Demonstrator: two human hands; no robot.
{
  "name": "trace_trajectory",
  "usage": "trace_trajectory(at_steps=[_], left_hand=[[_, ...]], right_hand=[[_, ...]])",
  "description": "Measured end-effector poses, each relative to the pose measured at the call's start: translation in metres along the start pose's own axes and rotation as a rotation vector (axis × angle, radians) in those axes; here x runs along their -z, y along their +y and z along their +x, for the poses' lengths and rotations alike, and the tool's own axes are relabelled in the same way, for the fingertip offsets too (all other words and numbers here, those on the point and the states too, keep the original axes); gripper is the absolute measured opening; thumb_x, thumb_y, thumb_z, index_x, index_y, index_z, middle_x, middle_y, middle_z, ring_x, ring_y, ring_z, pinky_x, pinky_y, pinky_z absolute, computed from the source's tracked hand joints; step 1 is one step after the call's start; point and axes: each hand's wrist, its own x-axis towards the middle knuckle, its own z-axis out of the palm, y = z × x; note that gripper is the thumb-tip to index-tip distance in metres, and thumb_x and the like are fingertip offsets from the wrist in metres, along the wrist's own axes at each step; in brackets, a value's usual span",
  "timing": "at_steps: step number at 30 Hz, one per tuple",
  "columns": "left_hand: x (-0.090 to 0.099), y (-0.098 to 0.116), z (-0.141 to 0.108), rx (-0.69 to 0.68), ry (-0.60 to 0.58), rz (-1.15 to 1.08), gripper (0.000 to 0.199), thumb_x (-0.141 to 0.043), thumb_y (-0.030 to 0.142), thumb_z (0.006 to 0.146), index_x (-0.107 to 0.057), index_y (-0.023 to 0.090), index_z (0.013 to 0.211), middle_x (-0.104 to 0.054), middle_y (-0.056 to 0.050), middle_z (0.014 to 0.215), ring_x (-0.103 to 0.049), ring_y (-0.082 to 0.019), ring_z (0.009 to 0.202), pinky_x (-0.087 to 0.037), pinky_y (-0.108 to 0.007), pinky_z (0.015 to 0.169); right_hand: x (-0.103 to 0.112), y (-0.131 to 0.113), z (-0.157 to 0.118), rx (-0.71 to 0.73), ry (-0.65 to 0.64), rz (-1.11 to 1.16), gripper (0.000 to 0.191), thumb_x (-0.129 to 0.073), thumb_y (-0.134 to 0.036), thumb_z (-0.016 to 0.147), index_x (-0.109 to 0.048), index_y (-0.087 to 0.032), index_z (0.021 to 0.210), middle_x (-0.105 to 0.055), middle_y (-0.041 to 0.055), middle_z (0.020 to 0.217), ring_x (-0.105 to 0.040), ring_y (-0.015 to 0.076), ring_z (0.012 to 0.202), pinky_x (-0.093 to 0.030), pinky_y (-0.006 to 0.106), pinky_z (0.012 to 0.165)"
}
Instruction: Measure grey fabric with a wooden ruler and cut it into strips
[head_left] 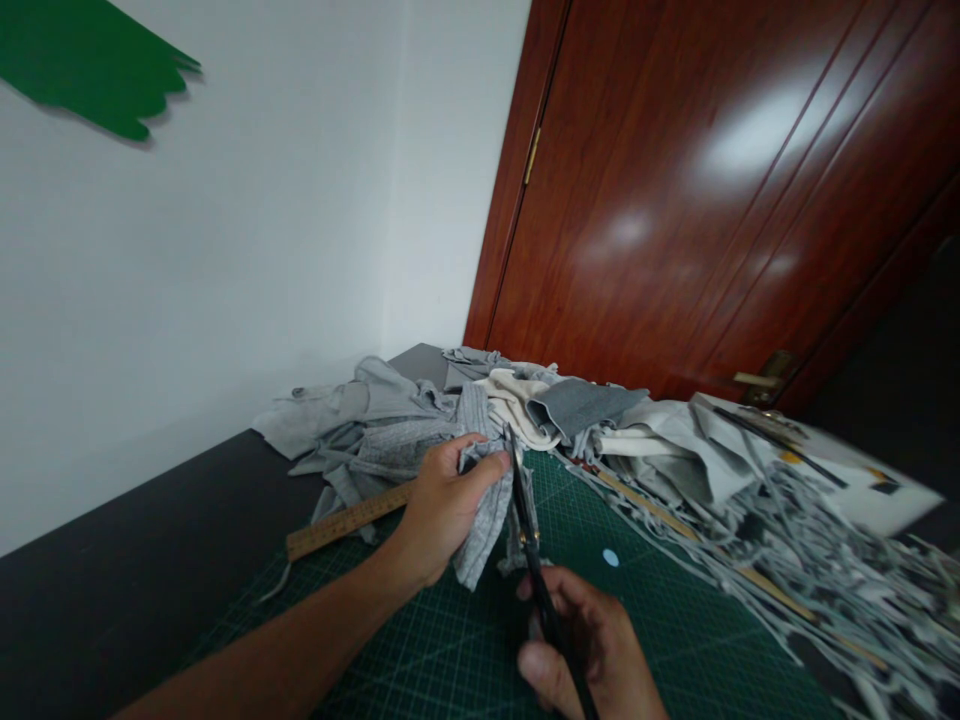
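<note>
My left hand (446, 500) pinches a folded piece of grey ribbed fabric (484, 530) above the green cutting mat (420, 640). In my right hand (592, 640) is a pair of black-handled scissors (529, 530), its blades pointing away from me. The blades lie along the right side of the fabric, close to my left fingertips. A narrow grey strip of cloth hangs just right of the blades. Whether the blades are fully closed is hard to make out.
A wooden ruler (349, 522) lies left of my hand. Behind are heaped grey fabric pieces (397, 420) and a cream cloth (514, 400). Tangled fabric strips (817, 550) and a white box (862, 480) are at right. A wall and a wooden door (637, 220) border the table.
</note>
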Motion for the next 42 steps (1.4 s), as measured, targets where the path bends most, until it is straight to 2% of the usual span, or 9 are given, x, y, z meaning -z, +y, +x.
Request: trace_trajectory(at_steps=[7, 10, 25, 36, 42], left_hand=[[0.0001, 0.0003, -0.0004, -0.005, 0.003, -0.023, 0.025, -0.080, 0.042, 0.076, -0.074, 0.019, 0.083, -0.073, -0.001, 0.078, -0.065, -0.021, 0.075, -0.048, -0.029, 0.070], [-0.0003, 0.0011, -0.0009, -0.016, 0.032, 0.004, 0.025, -0.080, 0.041, 0.075, -0.074, 0.019, 0.085, -0.073, -0.001, 0.081, -0.065, -0.022, 0.077, -0.048, -0.030, 0.072], [0.0003, 0.0015, 0.0002, -0.063, 0.012, 0.076, 0.020, -0.074, 0.039, 0.081, -0.073, 0.019, 0.083, -0.071, 0.001, 0.079, -0.063, -0.020, 0.077, -0.045, -0.029, 0.072], [0.0019, -0.0024, 0.0013, -0.057, 0.001, 0.086, 0.021, -0.074, 0.040, 0.083, -0.073, 0.019, 0.086, -0.072, 0.000, 0.082, -0.065, -0.022, 0.081, -0.046, -0.030, 0.075], [0.0012, -0.0028, 0.0017, -0.058, -0.002, 0.068, 0.023, -0.075, 0.041, 0.081, -0.074, 0.019, 0.087, -0.071, 0.001, 0.079, -0.064, -0.021, 0.077, -0.046, -0.030, 0.072]], right_hand=[[0.0006, -0.0095, 0.0018, -0.002, -0.036, -0.035, 0.057, -0.079, -0.070, 0.075, -0.067, -0.020, 0.100, -0.043, -0.0066, 0.062, -0.034, 0.0106, 0.051, -0.023, 0.025, 0.049], [0.0007, -0.0091, 0.0016, -0.022, -0.051, -0.026, 0.058, -0.078, -0.072, 0.075, -0.067, -0.020, 0.100, -0.042, -0.0065, 0.063, -0.033, 0.0102, 0.050, -0.023, 0.024, 0.046], [0.0019, -0.0060, 0.0019, -0.030, -0.069, -0.021, 0.055, -0.078, -0.068, 0.078, -0.066, -0.020, 0.101, -0.043, -0.0067, 0.062, -0.037, 0.0099, 0.047, -0.028, 0.023, 0.043], [-0.0002, -0.0036, 0.0036, -0.010, -0.066, -0.018, 0.049, -0.079, -0.064, 0.080, -0.065, -0.021, 0.096, -0.042, -0.0071, 0.060, -0.032, 0.0083, 0.046, -0.022, 0.022, 0.043], [-0.0020, -0.0034, 0.0028, -0.065, -0.030, -0.031, 0.050, -0.080, -0.065, 0.078, -0.064, -0.020, 0.094, -0.044, -0.0071, 0.058, -0.030, 0.0067, 0.042, -0.019, 0.021, 0.040]])
